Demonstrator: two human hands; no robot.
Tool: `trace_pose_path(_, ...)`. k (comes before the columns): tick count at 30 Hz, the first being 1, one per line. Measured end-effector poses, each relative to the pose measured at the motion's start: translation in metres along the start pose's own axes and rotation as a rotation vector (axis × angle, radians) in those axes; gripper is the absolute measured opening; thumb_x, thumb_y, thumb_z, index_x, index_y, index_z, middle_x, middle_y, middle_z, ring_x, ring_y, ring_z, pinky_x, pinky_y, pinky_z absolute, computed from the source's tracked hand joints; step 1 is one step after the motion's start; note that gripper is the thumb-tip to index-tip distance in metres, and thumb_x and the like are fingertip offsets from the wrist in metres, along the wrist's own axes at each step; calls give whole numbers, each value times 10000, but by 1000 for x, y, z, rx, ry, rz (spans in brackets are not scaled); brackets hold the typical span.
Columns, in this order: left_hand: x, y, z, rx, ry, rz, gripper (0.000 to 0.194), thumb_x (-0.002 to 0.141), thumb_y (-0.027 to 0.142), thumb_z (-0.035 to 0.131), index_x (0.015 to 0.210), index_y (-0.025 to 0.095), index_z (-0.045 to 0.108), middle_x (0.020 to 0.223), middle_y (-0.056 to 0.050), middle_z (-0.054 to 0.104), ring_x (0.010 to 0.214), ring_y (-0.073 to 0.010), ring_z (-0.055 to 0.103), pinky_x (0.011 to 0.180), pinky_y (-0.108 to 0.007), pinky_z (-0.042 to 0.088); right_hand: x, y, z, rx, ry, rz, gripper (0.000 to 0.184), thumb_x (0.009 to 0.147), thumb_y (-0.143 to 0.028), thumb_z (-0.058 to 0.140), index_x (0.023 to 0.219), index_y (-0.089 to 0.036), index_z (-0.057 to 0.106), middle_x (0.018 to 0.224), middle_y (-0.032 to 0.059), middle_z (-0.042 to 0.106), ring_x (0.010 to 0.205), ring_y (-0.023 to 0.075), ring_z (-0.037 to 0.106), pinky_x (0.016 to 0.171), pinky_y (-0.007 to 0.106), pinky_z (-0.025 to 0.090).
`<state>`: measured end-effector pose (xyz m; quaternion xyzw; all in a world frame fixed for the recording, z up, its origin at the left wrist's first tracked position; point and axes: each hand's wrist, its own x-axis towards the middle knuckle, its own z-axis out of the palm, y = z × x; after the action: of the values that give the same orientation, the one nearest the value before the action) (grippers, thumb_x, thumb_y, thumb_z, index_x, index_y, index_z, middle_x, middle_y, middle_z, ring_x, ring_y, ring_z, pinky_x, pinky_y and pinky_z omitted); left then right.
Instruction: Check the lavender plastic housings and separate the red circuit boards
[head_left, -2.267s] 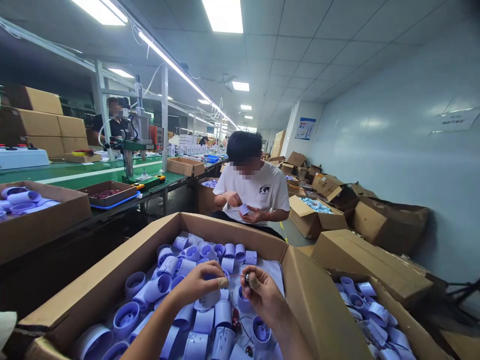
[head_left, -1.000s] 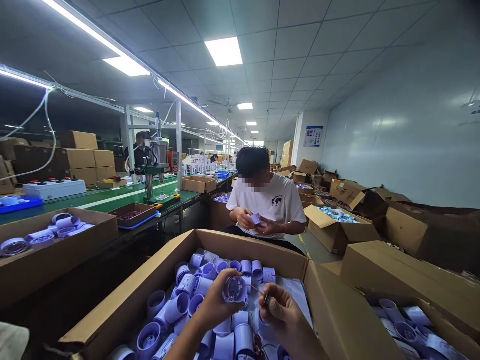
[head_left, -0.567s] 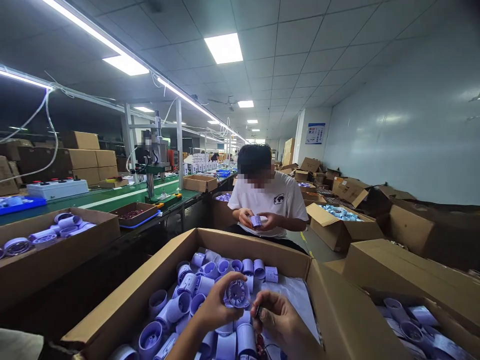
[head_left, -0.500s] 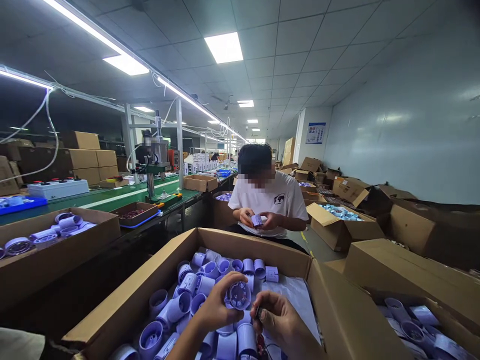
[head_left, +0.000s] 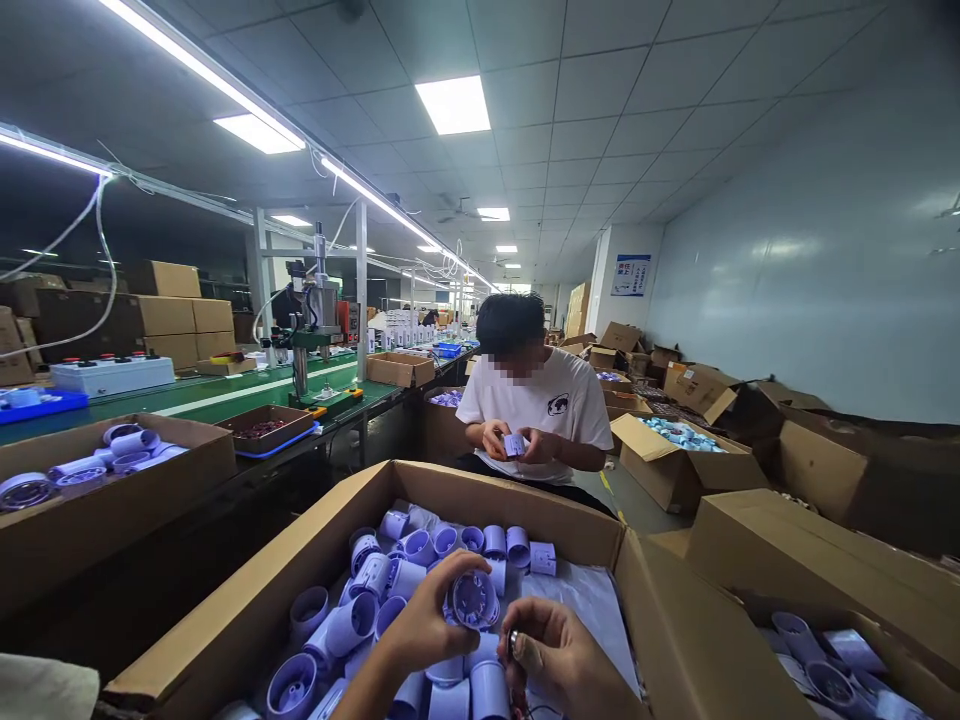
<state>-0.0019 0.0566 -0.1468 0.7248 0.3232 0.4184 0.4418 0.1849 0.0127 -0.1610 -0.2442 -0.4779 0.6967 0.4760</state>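
My left hand point(head_left: 424, 628) grips a round, pale lavender plastic housing point(head_left: 472, 600) between thumb and fingers, its open end with inner ribs facing me. Close by on the right, my right hand point(head_left: 566, 655) pinches a small round metal part point(head_left: 513, 643). Thin red and dark wires hang below that hand; whether they join the metal part I cannot tell. The two hands are slightly apart, above a large cardboard box point(head_left: 247, 590). Many similar plastic cups point(head_left: 352, 620) lie jumbled inside it, beside a sheet of whitish plastic point(head_left: 585, 600).
Across the box a co-worker point(head_left: 536, 400) sits holding a similar plastic piece. To the left runs a green workbench point(head_left: 225, 392) with a press machine point(head_left: 311, 310). Cardboard boxes with more cups stand left and right, including an open box point(head_left: 682, 465) of light-blue parts.
The housing in my left hand has tilted, showing more of its inside. My right hand has shifted slightly down, and the metal part shows more clearly. The camera view has moved slightly.
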Motion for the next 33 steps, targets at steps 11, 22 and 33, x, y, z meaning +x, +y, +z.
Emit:
trace_pose_path(11, 1, 0, -4, -4, 46, 23, 606, 428, 15, 576, 997, 221, 606, 1068, -25, 571, 1045, -255, 505, 955, -356, 381, 0, -6, -1, -41, 64, 72, 425, 541, -423, 843, 758, -128, 626, 638, 17, 655, 456, 61, 549, 447, 173, 366)
trace_pose_path(22, -3, 8, 8, 268, -133, 121, 544, 455, 7, 481, 954, 197, 583, 963, -15, 580, 942, -196, 534, 880, -311, 422, 5, 0, 3, -586, 273, -136, 236, 723, -359, 661, 868, -180, 609, 744, 31, 663, 696, 167, 606, 640, 273, 461)
trace_pose_path(33, -10, 13, 16, 206, -163, 68, 613, 496, 19, 505, 1077, 215, 515, 1071, -19, 595, 941, -180, 548, 876, -284, 448, 2, 20, 9, -1204, 400, -416, 310, 697, -51, 526, 881, -245, 684, 951, 59, 519, 943, 210, 526, 876, 344, 458)
